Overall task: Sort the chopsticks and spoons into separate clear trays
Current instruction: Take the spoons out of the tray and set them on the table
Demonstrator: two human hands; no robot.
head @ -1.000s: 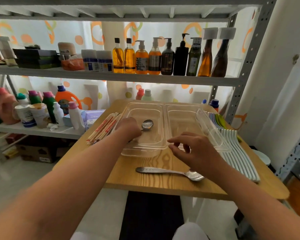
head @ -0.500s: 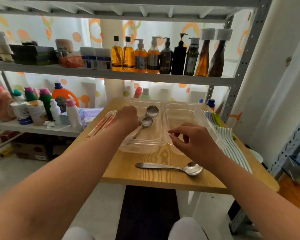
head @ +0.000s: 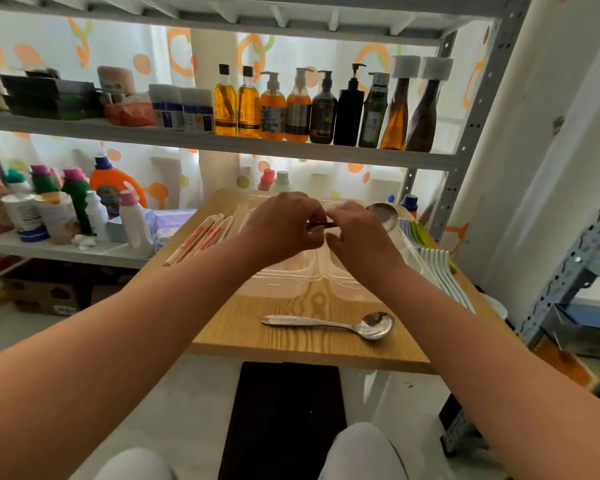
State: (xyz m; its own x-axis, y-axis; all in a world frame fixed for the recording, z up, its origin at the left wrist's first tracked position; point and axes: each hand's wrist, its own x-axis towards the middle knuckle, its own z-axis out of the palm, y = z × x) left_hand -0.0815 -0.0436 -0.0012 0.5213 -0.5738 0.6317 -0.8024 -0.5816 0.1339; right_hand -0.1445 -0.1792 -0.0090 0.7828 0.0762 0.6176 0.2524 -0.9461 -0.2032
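Observation:
Above the two clear trays my left hand and my right hand meet, both pinching the handle of a metal spoon. Its bowl sticks out to the right, past my right hand, over the right tray. The left tray is mostly hidden under my hands, so I cannot tell what it holds. A second metal spoon lies on the wooden table near its front edge. Left of the trays lies a bundle of paper-wrapped chopsticks.
A row of white and coloured utensils lies along the table's right edge. Bottles fill the grey metal shelf behind; detergent bottles stand on the lower shelf at left. A metal rack post stands at the back right.
My left hand lifted the spoon from the left tray and moved right. My right hand rose to meet it and took hold of the handle; the bowl now points right.

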